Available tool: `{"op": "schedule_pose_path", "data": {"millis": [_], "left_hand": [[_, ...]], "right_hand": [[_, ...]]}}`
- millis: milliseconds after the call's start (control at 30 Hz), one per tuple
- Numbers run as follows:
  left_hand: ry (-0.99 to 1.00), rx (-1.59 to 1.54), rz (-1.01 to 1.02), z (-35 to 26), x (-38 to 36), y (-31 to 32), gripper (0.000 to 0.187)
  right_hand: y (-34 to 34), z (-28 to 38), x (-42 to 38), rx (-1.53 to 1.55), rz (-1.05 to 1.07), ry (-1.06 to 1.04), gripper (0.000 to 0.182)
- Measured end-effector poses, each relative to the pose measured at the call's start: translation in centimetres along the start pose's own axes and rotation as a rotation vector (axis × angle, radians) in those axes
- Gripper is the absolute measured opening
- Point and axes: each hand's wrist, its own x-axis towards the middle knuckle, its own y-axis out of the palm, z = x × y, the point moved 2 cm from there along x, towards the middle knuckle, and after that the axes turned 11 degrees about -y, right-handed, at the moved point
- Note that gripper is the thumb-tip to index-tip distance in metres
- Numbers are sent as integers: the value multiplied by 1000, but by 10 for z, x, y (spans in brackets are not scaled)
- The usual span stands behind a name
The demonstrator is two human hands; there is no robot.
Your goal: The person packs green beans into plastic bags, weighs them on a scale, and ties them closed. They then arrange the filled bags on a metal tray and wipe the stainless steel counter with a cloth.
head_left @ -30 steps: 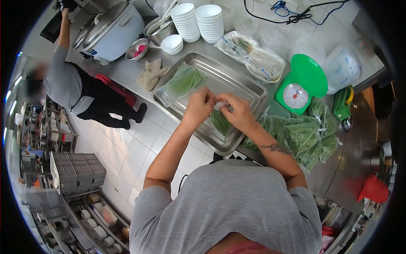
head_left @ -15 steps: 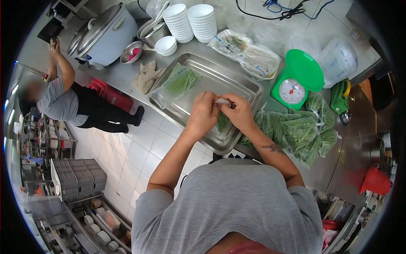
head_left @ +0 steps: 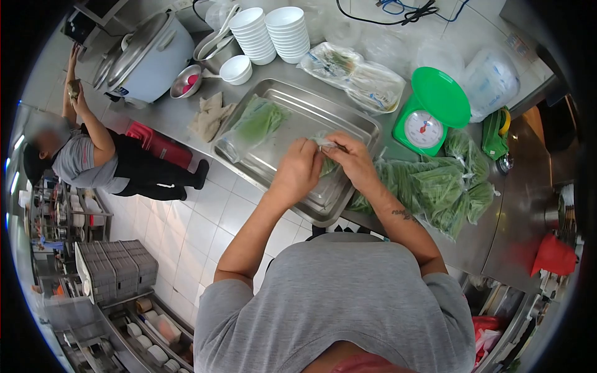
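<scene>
Over the right half of a steel tray, my left hand and my right hand meet at the gathered top of a clear plastic bag. Both hands pinch this plastic, fingers pressed together. Green vegetables show in the bag just below the fingers, mostly hidden by the hands. Another clear bag of greens lies in the tray's left part. Several filled bags of green vegetables are heaped on the counter to the right of my right hand.
A green scale stands behind the heaped bags. Stacked white bowls, a metal bowl, a cloth and a large cooker line the counter's back and left. Another person stands at the far left.
My hands stay together on the bag's top, with my right fingers shifted slightly over the plastic. The view has moved a little. The other person's far arm is now raised higher.
</scene>
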Motion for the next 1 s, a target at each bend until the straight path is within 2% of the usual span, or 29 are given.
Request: {"op": "schedule_pose_path", "data": {"millis": [100, 200, 300, 400, 500, 600, 667, 767, 867, 900, 967, 1000], "left_hand": [[43, 0, 2, 0, 5, -4, 8], [8, -53, 13, 4, 6, -4, 4], [-67, -160, 24, 6, 9, -6, 3], [-66, -212, 33, -1, 11, -14, 5], [-95, -258, 91, -5, 11, -22, 6], [-121, -291, 101, -13, 11, -25, 5], [-182, -332, 125, -11, 9, -23, 6], [-425, -345, 215, 9, 8, -15, 15], [-159, -124, 123, 25, 7, -6, 46], [-269, -228, 244, 28, 3, 1, 56], [-497, -435, 492, 29, -13, 18, 78], [-552, -539, 515, 33, -17, 22, 83]], "right_hand": [[-7, -1, 2, -109, 112, 93, 11], [-6, 9, 3, -480, 268, 104, 15], [7, 15, 1, -795, 215, -498, 27], [13, 16, 0, -955, 335, -687, 35], [17, 6, 0, -1037, 451, -599, 29], [16, -20, -3, -944, 395, -364, 26], [13, -38, -3, -842, 295, -341, 24], [8, -48, 3, -583, 133, -277, 21], [5, -45, 14, -431, -100, -189, 24], [3, -44, 17, -408, -189, -158, 27], [-1, -50, 15, -417, -162, -66, 31], [-2, -52, 12, -420, -153, -17, 33]]}}
